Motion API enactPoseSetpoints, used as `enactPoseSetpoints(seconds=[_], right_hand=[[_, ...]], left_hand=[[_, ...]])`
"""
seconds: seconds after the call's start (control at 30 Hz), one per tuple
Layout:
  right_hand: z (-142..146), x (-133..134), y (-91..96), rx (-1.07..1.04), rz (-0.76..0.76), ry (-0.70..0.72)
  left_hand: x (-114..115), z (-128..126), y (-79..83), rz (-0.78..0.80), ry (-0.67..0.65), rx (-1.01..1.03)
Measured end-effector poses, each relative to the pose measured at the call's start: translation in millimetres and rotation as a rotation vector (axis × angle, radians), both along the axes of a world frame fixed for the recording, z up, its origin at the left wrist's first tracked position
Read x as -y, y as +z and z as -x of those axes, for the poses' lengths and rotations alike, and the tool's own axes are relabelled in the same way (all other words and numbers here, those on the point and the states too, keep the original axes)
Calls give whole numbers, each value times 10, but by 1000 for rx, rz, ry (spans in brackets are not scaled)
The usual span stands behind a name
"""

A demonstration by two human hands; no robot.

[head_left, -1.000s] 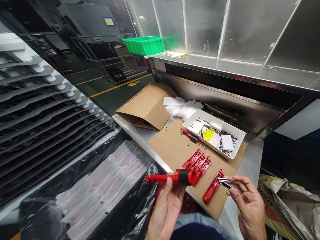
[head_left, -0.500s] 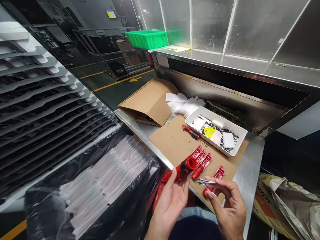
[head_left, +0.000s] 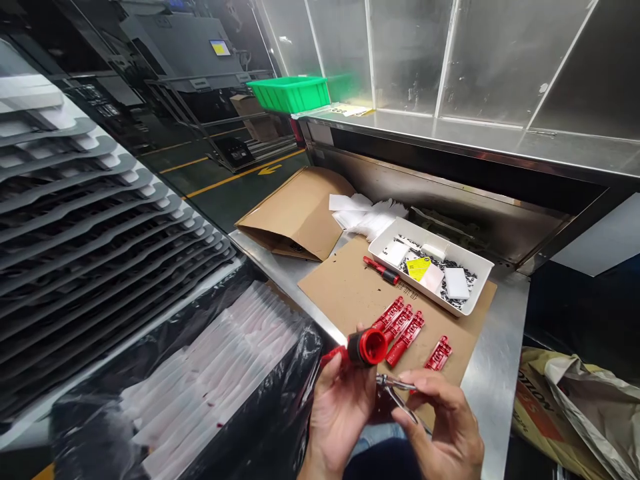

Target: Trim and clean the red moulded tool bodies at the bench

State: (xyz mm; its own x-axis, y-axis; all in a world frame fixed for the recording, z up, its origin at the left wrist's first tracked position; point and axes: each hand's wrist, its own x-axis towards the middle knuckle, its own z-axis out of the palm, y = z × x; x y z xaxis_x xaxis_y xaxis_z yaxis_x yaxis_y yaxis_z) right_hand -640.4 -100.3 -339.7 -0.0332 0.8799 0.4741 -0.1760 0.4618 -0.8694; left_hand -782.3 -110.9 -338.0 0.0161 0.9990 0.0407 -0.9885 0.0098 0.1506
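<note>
In my left hand (head_left: pixel 343 407) is a red plastic casing (head_left: pixel 374 345) with a black ring around its collar. Its round open end faces me, tilted upward. Between the thumb and fingers of my right hand (head_left: pixel 445 417) I pinch small silver clippers (head_left: pixel 397 385), their two levers spread apart. The jaw end is just below the casing's rim; whether it touches the casing I cannot tell. Several slim red plastic parts (head_left: pixel 406 337) lie side by side beyond my hands. Another red part (head_left: pixel 439 353) lies apart, further right, its lower end hidden by my right hand.
A cardboard sheet (head_left: pixel 330 283) covers part of the metal table (head_left: pixel 493 373). On it stand a white tray (head_left: pixel 480 293) of small black pieces and a red-black piece (head_left: pixel 381 270). White slips (head_left: pixel 370 213) and a brown box (head_left: pixel 295 210) lie behind. Left is a black-lined bin (head_left: pixel 90 413) of wrapped pieces.
The casing's open end has turned more toward me. My right hand has moved left with the clippers, bringing them close under the casing's rim.
</note>
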Motion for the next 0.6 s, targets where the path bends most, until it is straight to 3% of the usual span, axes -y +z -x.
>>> enactPoseSetpoints(seconds=[0.13, 0.37, 0.6], right_hand=[[58, 93, -21, -195, 176, -47], [-201, -60, -69, -130, -126, 105], [-385, -104, 184, 27, -317, -193]], left_hand=[[31, -51, 31, -201, -35, 32], [-9, -92, 75, -395, -70, 64], [16, -124, 48, -344, -67, 68]])
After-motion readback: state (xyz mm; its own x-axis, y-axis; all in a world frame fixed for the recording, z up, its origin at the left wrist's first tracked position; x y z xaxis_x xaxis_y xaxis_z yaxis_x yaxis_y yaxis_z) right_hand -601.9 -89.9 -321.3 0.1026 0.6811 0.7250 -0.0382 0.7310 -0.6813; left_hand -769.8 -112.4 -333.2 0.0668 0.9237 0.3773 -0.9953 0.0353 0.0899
